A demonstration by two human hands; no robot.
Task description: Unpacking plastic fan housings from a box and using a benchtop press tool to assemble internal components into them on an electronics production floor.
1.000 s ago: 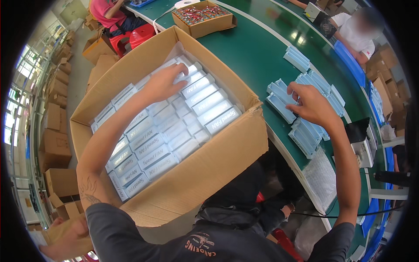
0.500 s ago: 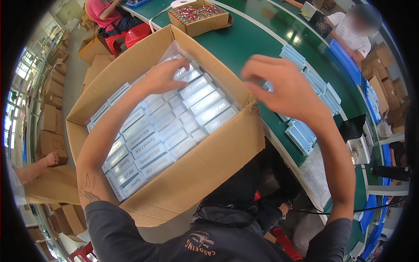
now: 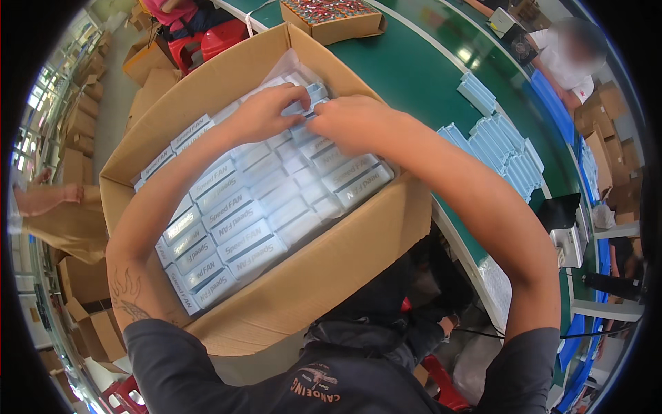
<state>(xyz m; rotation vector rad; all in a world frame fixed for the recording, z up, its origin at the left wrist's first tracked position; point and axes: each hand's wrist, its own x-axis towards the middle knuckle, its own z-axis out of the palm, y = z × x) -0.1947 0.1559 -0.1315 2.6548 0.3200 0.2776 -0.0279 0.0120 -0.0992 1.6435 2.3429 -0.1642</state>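
An open cardboard carton [image 3: 331, 290] is in front of me, packed with rows of small pale-blue and white boxes [image 3: 238, 228]. Both hands reach over its far right part. My left hand [image 3: 272, 114] is curled, thumb and fingers on either side of a small box [image 3: 296, 107] near the far corner. Close against it, my right hand [image 3: 352, 123] has its fingers bent and pressed down at that box's right end; the fingertips are partly hidden. Clear plastic film [image 3: 289, 65] sticks up along the carton's far inner wall.
A green worktable [image 3: 393, 76] runs along the right, bearing several light-blue boxes [image 3: 500, 141] and a shallow carton of small red-and-silver parts [image 3: 334, 14]. Across it sits a person in white [image 3: 569, 58]. Red stools [image 3: 224, 40] and cartons stand at the left, where another person's arm [image 3: 48, 199] shows.
My right hand has come left from above the table to inside the carton, beside the left hand. My left hand stays near the same box. The view has shifted slightly.
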